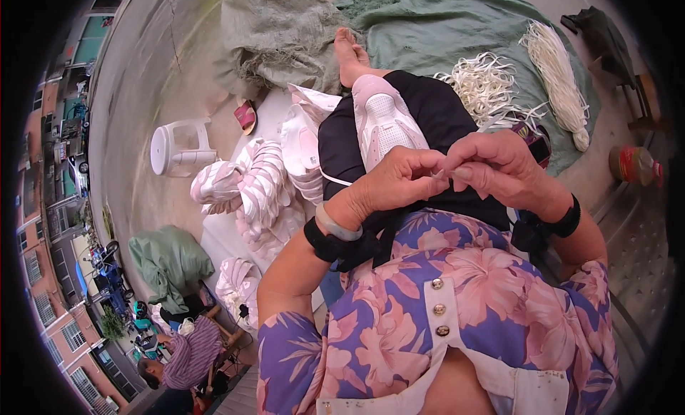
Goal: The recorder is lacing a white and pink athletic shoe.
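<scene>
Pinches thumb to forefinger with left hand [399,176] and right hand [510,165], fingertips close together above black trousers [439,98]; cannot tell whether gripping anything small there. Has a pink-and-white shoe upper [382,119] on the trousers, just beyond the left hand and partly hidden by it. Shows stacked uppers [260,180] to the left, white laces [485,87] on the green tarpaulin [421,26], and a cream skein [560,80] near its right edge. Cannot read any print on the red-lidded jar [631,165].
</scene>
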The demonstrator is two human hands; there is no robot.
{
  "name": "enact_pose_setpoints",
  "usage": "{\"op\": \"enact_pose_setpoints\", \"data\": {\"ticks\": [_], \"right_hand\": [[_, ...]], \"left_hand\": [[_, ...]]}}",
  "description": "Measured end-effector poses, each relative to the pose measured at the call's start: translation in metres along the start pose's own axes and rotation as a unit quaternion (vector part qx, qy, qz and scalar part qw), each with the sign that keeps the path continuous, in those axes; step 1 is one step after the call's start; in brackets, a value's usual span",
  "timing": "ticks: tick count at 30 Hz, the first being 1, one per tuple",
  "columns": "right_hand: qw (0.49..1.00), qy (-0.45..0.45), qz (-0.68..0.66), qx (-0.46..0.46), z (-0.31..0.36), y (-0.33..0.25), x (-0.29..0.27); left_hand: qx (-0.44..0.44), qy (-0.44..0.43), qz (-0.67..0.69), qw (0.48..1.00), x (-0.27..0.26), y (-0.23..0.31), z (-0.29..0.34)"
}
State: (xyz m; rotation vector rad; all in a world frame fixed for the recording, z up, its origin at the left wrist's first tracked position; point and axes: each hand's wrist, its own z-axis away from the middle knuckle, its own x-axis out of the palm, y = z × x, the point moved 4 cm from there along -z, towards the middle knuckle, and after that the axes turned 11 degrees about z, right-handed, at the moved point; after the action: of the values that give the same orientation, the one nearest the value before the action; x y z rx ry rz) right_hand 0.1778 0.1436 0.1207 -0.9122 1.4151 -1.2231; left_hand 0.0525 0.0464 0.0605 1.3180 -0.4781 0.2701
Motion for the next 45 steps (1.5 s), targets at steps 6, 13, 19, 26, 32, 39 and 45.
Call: {"op": "enact_pose_setpoints", "data": {"ticks": [6,13,19,26,32,39,45], "right_hand": [[0.983,0.142,-0.039,0.114,0.015,0.049,-0.037],[0.962,0.209,0.008,0.177,0.029,0.140,-0.064],[0.902,0.226,0.324,0.176,0.012,0.185,-0.083],[0.936,0.161,0.297,-0.100,-0.040,0.090,-0.001],[0.996,0.013,0.089,0.015,-0.063,0.073,0.038],[0.994,-0.046,0.017,0.100,-0.073,0.097,0.040],[0.981,-0.042,-0.058,0.182,-0.076,0.115,0.031]], "left_hand": [[-0.111,0.030,-0.047,0.992,-0.019,-0.003,0.027],[-0.071,0.101,-0.146,0.982,-0.050,-0.017,0.046],[-0.081,0.144,-0.233,0.958,-0.061,-0.018,0.044],[0.066,0.172,-0.330,0.926,-0.043,-0.003,0.017],[0.139,0.178,-0.425,0.876,-0.038,0.001,0.013],[0.135,0.211,-0.517,0.819,-0.042,-0.003,0.021],[0.184,0.290,-0.524,0.779,-0.062,0.001,0.019]]}}
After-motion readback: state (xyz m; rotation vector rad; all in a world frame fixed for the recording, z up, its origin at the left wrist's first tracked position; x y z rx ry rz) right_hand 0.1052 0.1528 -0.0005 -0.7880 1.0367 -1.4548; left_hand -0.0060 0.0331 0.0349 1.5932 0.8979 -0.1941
